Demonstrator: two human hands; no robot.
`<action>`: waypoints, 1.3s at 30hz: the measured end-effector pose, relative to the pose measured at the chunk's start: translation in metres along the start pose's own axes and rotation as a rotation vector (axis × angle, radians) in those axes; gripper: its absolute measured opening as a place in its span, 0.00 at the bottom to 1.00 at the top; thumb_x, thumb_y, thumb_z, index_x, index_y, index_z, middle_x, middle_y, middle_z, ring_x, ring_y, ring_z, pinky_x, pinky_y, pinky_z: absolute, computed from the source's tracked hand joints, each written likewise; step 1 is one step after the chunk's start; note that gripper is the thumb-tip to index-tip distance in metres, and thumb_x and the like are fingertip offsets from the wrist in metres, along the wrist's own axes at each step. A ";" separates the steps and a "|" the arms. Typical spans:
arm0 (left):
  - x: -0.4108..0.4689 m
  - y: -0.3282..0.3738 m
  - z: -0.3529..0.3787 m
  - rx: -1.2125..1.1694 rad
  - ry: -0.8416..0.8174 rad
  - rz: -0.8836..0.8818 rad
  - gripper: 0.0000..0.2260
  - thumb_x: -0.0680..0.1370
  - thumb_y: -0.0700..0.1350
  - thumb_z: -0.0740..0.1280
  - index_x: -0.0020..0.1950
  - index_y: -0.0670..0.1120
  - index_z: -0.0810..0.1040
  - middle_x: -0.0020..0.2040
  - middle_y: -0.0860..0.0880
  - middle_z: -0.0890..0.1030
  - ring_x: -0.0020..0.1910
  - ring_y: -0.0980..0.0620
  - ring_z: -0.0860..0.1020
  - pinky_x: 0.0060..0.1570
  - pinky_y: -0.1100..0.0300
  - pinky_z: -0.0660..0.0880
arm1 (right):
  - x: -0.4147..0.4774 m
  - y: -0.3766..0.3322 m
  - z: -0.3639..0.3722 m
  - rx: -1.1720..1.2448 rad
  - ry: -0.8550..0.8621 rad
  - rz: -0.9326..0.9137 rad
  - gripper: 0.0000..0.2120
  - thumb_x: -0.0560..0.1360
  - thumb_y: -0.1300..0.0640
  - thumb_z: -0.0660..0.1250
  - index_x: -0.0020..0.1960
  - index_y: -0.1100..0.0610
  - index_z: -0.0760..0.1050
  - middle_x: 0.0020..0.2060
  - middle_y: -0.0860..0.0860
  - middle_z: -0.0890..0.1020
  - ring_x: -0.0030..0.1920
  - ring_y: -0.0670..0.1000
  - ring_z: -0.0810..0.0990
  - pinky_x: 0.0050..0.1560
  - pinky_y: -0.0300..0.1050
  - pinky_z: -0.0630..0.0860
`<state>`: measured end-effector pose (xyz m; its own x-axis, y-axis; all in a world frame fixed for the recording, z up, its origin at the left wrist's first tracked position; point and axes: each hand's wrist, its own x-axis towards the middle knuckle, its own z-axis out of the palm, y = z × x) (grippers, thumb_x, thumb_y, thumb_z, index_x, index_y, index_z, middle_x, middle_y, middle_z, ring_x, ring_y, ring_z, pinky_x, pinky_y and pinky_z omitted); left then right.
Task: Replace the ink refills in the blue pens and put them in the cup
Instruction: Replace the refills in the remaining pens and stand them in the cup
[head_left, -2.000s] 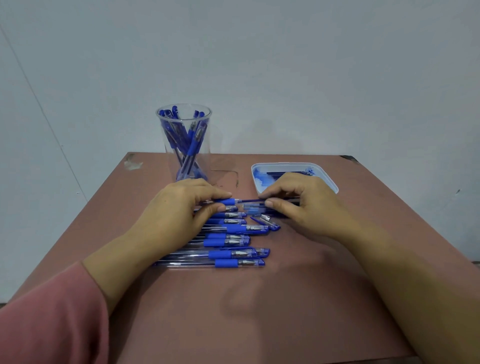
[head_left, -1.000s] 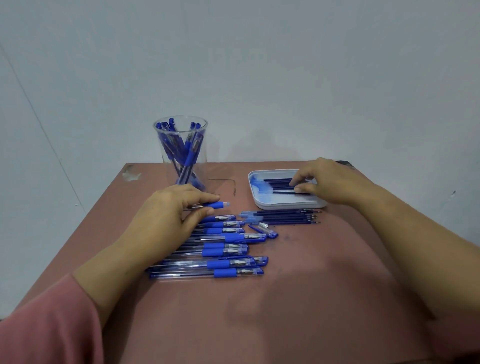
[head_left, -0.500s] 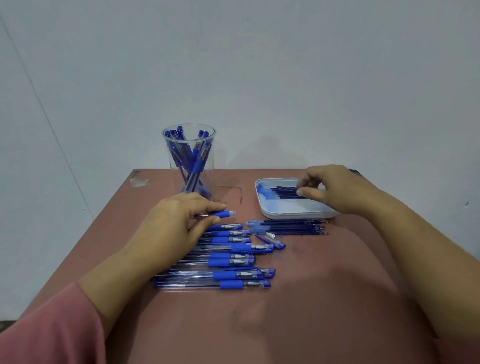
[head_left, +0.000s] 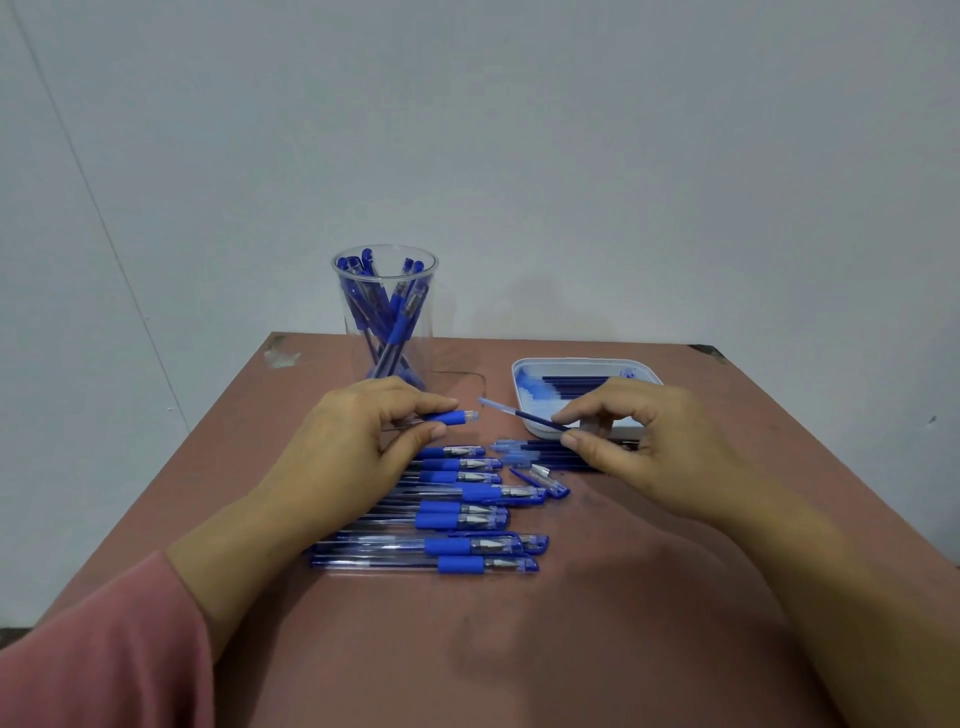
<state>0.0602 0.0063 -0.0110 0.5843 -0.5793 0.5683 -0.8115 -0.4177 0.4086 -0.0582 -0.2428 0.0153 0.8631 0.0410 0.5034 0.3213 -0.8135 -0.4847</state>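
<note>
Left hand (head_left: 358, 441): fingers (head_left: 426, 402) curled, thumb and forefinger pinch a pen barrel (head_left: 452, 417) by its blue grip. The barrel is level, with the open front end pointing right, likely so the mouth faces the incoming part. It is held just above the desk (head_left: 519, 649), in front of the cup (head_left: 387, 312).

Right hand (head_left: 649, 441): thumb and forefinger pinch a thin refill (head_left: 524, 414) near its back end, other fingers loosely bent. The refill slants up-left, with its pale tip close to the barrel mouth but apart from it and not yet inside. The rear grip probably leaves the front length free to slide in.

Judged step: threading the new refill into the barrel. The tip is a bit high and needs lining up, and the thin refill could flex or miss the hole.

The cup stands near the far left corner of the desk and is clear. Finished pens stand tilted in it, so part of the job is done.

A white tray (head_left: 524, 374) sits by the far edge, right of centre, with more refills lying in it within reach of the right hand.

Loose refills (head_left: 545, 454) lie on the desk just in front of the tray; I can't tell whether they are old or new.

A row of pens (head_left: 457, 509) lies side by side mid-desk, tips to the right, under and beside the left wrist, waiting as a queue.

Loose blue caps (head_left: 540, 480) lie at the right end of the row.
</note>
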 end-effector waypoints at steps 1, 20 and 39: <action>0.000 0.000 0.000 -0.007 0.009 -0.004 0.12 0.76 0.49 0.69 0.59 0.56 0.82 0.46 0.62 0.80 0.46 0.63 0.77 0.48 0.69 0.72 | -0.001 -0.001 0.000 0.008 -0.001 0.001 0.11 0.72 0.62 0.74 0.47 0.47 0.81 0.37 0.43 0.80 0.42 0.41 0.78 0.43 0.26 0.70; 0.000 0.003 -0.001 -0.020 0.014 -0.002 0.12 0.76 0.49 0.69 0.59 0.54 0.81 0.48 0.59 0.82 0.48 0.60 0.78 0.50 0.64 0.75 | -0.002 0.002 0.002 0.052 -0.049 -0.014 0.10 0.71 0.64 0.74 0.46 0.49 0.81 0.41 0.41 0.80 0.41 0.44 0.79 0.43 0.28 0.72; -0.002 0.010 0.004 0.009 -0.045 0.105 0.11 0.76 0.50 0.69 0.58 0.54 0.82 0.47 0.61 0.80 0.47 0.60 0.78 0.49 0.58 0.78 | 0.004 0.007 0.023 -0.050 -0.021 -0.100 0.14 0.72 0.47 0.70 0.57 0.40 0.76 0.44 0.38 0.78 0.49 0.43 0.76 0.49 0.31 0.71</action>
<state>0.0514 0.0003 -0.0110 0.4955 -0.6513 0.5747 -0.8685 -0.3589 0.3420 -0.0439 -0.2352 -0.0023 0.8359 0.1353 0.5320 0.3869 -0.8327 -0.3962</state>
